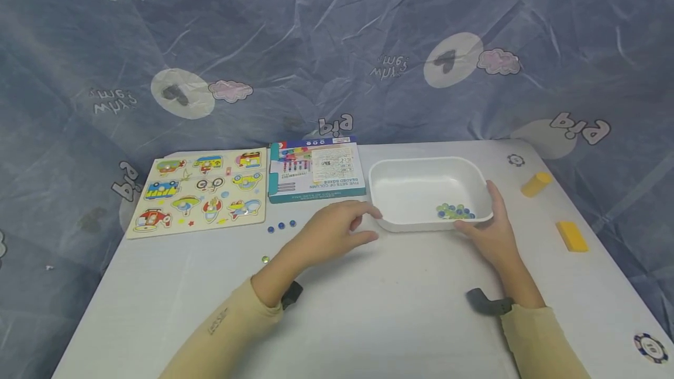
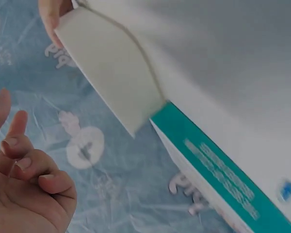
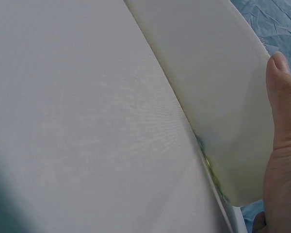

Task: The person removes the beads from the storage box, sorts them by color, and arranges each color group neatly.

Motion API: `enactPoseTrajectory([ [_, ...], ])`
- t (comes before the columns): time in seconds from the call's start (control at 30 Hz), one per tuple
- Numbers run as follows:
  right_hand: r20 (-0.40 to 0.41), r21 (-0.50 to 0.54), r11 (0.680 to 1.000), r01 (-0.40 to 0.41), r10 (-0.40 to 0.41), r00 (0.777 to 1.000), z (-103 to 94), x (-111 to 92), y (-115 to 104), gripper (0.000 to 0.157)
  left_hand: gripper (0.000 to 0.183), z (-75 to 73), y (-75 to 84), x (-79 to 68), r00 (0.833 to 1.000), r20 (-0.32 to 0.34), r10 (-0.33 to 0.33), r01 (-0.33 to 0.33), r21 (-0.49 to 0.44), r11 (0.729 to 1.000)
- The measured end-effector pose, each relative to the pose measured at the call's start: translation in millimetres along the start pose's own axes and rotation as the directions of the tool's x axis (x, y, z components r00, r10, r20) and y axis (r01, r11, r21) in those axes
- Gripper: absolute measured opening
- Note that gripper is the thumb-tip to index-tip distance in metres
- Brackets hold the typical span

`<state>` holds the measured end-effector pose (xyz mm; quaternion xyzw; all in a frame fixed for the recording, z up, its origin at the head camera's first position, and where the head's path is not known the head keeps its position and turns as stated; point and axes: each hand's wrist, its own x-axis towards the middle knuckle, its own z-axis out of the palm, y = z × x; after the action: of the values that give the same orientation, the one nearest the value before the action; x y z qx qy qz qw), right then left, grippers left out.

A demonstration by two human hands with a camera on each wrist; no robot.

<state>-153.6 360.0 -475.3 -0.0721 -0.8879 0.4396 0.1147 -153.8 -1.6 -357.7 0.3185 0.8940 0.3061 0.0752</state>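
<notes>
A white plastic tray sits on the table, with several blue and yellow-green glass marbles gathered in its front right corner. My right hand grips that corner, its thumb over the front rim and the fingers round the right side. At the front left corner, my left hand has its index fingertip right by the rim. In the left wrist view, the left hand's fingers are loosely bent with nothing between them. Left of this hand lie three blue marbles in a row and one yellow-green marble.
Behind the left hand lies a teal and white cardboard box. A wooden peg puzzle with vehicle pictures is farther left. To the right are a yellow cylinder and a yellow block. A patterned grey-blue cloth hangs behind the table.
</notes>
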Motion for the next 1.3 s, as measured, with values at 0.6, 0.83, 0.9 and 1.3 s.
enactPoseTrajectory([
  [0.6,-0.011,0.009,1.000,0.020,-0.020,1.000,0.8,1,1,0.112,0.029,69.7,20.2,121.0,0.999,-0.025,-0.032,0.027,-0.167,0.986],
  [0.83,-0.011,0.019,1.000,0.006,-0.006,1.000,1.8,0,-1,0.111,0.027,83.2,24.6,141.1,0.993,0.038,-0.113,0.116,-0.088,0.989],
  [0.9,-0.013,0.009,1.000,0.002,-0.001,1.000,2.3,0,-1,0.112,0.027,85.6,24.3,144.5,0.990,0.052,-0.128,0.131,-0.074,0.989],
  [1.3,-0.014,0.001,1.000,0.017,-0.017,1.000,2.7,0,2,0.114,0.033,105.0,16.8,162.6,0.964,0.122,-0.237,0.236,0.020,0.972],
])
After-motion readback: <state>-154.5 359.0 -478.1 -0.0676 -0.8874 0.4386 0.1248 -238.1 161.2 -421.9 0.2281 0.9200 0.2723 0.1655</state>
